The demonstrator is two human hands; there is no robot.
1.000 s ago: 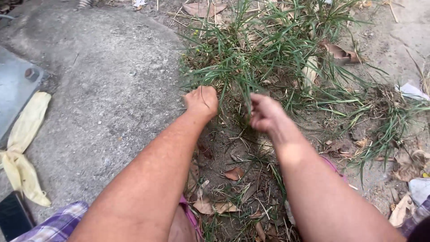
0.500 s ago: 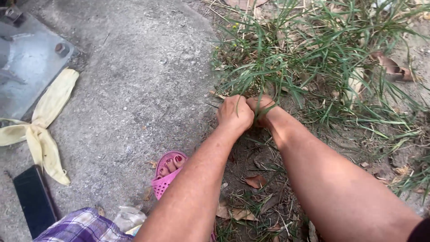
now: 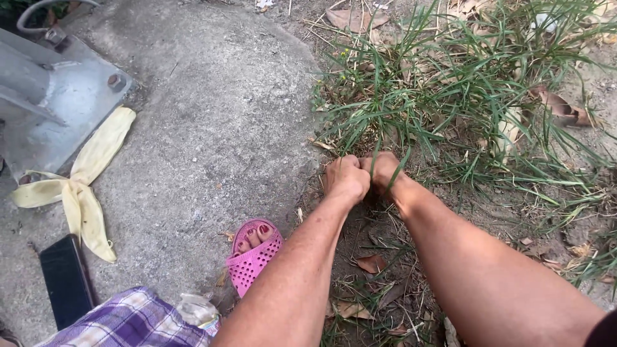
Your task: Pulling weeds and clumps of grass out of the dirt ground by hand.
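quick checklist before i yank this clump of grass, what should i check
1. Both fists closed at the base of the grass clump: left hand ok, right hand ok.
2. Hands side by side, touching: ok.
3. Roots loosened in the soil: cannot tell.
4. Foot in the pink sandal planted flat on the concrete: ok.
5. Black phone lying away from the pull: ok.

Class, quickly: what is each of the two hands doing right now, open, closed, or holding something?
Left hand: closed in a fist at the base of the grass clump, gripping blades.
Right hand: closed beside it, touching it, gripping the same grass.
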